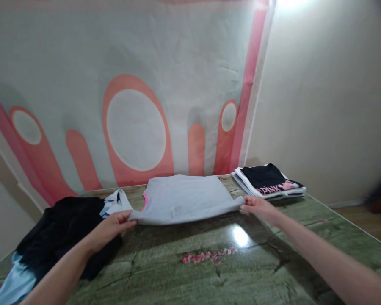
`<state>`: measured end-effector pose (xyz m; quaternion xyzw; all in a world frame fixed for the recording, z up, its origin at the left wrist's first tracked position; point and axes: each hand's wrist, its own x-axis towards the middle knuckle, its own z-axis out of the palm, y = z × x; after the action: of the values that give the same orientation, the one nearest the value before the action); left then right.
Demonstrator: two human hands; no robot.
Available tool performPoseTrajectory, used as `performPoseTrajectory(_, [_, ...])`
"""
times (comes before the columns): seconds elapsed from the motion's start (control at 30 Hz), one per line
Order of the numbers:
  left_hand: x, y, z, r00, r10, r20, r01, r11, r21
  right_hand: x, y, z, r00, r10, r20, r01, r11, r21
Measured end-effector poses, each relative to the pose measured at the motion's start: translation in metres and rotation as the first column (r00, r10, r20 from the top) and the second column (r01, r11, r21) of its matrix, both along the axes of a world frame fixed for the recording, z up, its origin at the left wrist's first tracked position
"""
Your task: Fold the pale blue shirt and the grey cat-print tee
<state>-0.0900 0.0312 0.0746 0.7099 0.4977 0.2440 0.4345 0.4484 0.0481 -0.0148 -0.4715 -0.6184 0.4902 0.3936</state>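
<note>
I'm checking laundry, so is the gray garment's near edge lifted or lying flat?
Lifted: left hand and right hand pinch the gray garment at its near corners, shadow beneath.

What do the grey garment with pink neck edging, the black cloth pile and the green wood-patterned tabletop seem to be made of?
Grey garment: probably matte cotton knit or a blend; its lifted edge sags. Black cloth pile: soft, dull fabric, slumped loosely; fibre unclear. Green tabletop: glossy, possibly laminate or a plastic cover, since it shows a bright glare.
</note>
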Motion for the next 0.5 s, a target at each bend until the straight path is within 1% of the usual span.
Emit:
performPoseTrajectory(0.03, [0.001,-0.010,-0.014,0.999,-0.027,-0.019,0.026,0.998,-0.055,0.001,-0.008,-0.009,0.999,0.025,0.020,-0.024,0.999,-0.037])
performPoseTrajectory(0.07, [0.002,-0.019,-0.026,0.997,-0.059,-0.054,0.054,0.995,-0.087,0.000,-0.015,-0.014,0.999,0.043,0.028,-0.041,0.997,-0.060])
performPoseTrajectory(0.1, [0.003,-0.025,-0.034,0.994,-0.070,-0.078,0.064,0.994,-0.088,-0.001,-0.020,-0.016,0.998,0.054,0.031,-0.052,0.996,-0.071])
performPoseTrajectory(0.17, [0.006,-0.035,-0.045,0.992,-0.050,-0.113,0.043,0.997,-0.061,-0.005,-0.026,-0.012,0.998,0.046,0.044,-0.043,0.997,-0.066])
performPoseTrajectory(0.27, [0.010,-0.044,-0.049,0.986,0.032,-0.162,-0.036,0.999,-0.022,-0.014,-0.031,-0.006,0.989,-0.060,0.137,0.064,0.998,-0.029])
performPoseTrajectory(0.37, [0.014,-0.055,-0.046,0.978,0.042,-0.203,-0.048,0.999,-0.022,-0.017,-0.042,-0.010,0.952,-0.164,0.257,0.174,0.985,-0.015])
performPoseTrajectory(0.43, [0.014,-0.067,-0.043,0.981,0.035,-0.192,-0.047,0.997,-0.060,-0.012,-0.058,-0.017,0.943,-0.149,0.299,0.171,0.984,-0.046])
performPoseTrajectory(0.5, [0.009,-0.084,-0.044,0.982,0.030,-0.184,-0.052,0.992,-0.114,-0.003,-0.080,-0.022,0.945,-0.071,0.319,0.110,0.988,-0.104])
